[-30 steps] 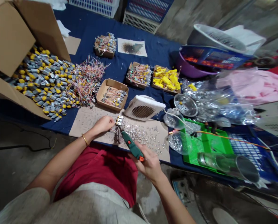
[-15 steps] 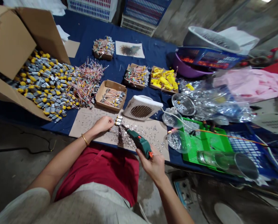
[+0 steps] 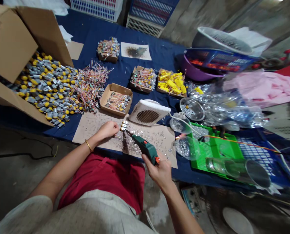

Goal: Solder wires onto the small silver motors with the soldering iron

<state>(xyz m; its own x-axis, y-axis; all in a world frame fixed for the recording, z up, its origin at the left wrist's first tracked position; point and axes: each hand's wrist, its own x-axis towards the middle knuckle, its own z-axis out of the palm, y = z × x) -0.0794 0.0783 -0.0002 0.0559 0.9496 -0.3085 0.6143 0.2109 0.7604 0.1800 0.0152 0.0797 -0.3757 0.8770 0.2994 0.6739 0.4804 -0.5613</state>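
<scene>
My right hand (image 3: 162, 171) is wrapped round the handle of a green soldering gun (image 3: 145, 146) with orange parts. Its dark tip points left and reaches the end of a short row of small motors (image 3: 123, 125) with pale tops and yellow ends. Just left of these motors, my left hand (image 3: 110, 128) is closed in a pinch; what its fingers hold, if anything, is too small to tell. Both hands are over a cardboard sheet (image 3: 86, 125) strewn with tiny metal bits. A white vented fan unit (image 3: 149, 112) stands right behind the motors.
At left, a large carton (image 3: 51, 35) spills many motors (image 3: 49, 87) beside a heap of wires (image 3: 92, 81). Small boxes hold wired parts (image 3: 118, 101) and yellow pieces (image 3: 171, 82). Bowls of metal bits (image 3: 183, 146) and a green tray (image 3: 216, 146) stand at right.
Almost nothing differs. The soldering gun has shifted very slightly left, and the view has moved a little; both hands keep their grip and place.
</scene>
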